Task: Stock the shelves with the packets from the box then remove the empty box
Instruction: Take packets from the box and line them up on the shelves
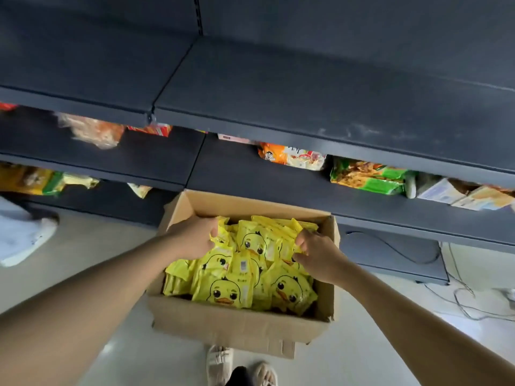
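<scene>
Dark metal shelves (306,87) rise behind an open cardboard box (237,324) on the floor; yellow duck packets (245,271) fill it; left hand (195,238) and right hand (320,254) fingers each clutch packets.

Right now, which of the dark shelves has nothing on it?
The top shelf: its dark surface shows bare, while the shelf below carries the orange noodle pack and the green pack.
</scene>
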Demonstrator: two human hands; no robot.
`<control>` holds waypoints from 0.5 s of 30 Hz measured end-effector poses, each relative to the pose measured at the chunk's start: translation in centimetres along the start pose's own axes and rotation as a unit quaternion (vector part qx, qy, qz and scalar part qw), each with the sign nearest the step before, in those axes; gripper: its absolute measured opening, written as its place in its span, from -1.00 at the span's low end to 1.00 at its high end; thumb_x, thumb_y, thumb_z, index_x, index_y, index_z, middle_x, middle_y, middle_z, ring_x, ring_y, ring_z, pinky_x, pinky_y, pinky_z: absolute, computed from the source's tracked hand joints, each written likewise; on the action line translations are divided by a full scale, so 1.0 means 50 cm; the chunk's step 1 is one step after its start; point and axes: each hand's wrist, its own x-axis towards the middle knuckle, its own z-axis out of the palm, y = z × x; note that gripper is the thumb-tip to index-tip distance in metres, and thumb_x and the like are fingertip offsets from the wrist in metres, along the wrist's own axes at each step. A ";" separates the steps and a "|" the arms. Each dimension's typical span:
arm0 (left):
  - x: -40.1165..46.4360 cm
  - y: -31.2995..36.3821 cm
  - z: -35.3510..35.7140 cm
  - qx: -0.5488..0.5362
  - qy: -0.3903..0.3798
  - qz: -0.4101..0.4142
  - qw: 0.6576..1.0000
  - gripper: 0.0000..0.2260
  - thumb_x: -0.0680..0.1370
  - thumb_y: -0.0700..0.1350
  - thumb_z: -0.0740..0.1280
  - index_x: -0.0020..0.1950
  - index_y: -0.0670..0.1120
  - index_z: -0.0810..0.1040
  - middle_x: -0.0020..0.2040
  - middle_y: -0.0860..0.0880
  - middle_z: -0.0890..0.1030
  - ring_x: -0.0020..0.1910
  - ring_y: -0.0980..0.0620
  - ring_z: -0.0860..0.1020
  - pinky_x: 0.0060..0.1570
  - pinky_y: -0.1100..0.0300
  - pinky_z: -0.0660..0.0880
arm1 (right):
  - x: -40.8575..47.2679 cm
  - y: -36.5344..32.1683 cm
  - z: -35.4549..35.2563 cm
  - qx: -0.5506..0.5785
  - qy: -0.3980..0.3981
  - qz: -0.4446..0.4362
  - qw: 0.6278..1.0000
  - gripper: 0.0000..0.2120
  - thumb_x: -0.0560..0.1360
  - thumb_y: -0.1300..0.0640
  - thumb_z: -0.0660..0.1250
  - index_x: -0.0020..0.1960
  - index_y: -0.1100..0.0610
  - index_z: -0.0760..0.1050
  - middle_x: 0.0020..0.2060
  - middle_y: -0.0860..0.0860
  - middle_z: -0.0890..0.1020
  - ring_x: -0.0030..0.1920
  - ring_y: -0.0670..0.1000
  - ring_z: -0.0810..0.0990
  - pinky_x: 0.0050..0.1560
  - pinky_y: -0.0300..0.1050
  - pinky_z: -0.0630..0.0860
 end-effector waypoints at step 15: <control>0.173 -0.103 0.319 0.004 0.019 -0.058 0.998 -0.73 0.54 -0.12 0.33 0.23 -0.05 0.43 0.26 -0.01 0.45 0.21 -0.02 0.45 -0.02 0.12 0.43 | 0.165 0.202 0.304 0.073 -0.047 0.167 0.982 -0.52 0.50 0.21 0.29 0.36 0.17 0.22 0.11 0.14 0.53 -0.01 0.10 0.51 -0.13 -0.08 0.49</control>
